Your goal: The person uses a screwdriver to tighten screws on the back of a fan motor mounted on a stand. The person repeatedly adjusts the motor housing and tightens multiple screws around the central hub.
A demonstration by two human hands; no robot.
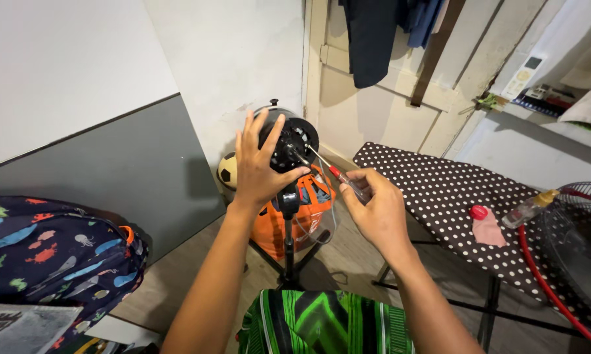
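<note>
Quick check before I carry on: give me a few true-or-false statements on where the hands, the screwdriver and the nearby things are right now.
1. The left hand rests on the black round fan motor housing atop the black stand pole. True.
2. The right hand holds a blue hammer. False: it holds a clear-handled screwdriver with a red collar, tip at the housing.
3. A black-and-white football lies behind the left hand by the wall. True.
4. The dark ironing board with white polka dots is bare. False: a clear bottle with a yellow cap and a pink item lie on it.
</note>
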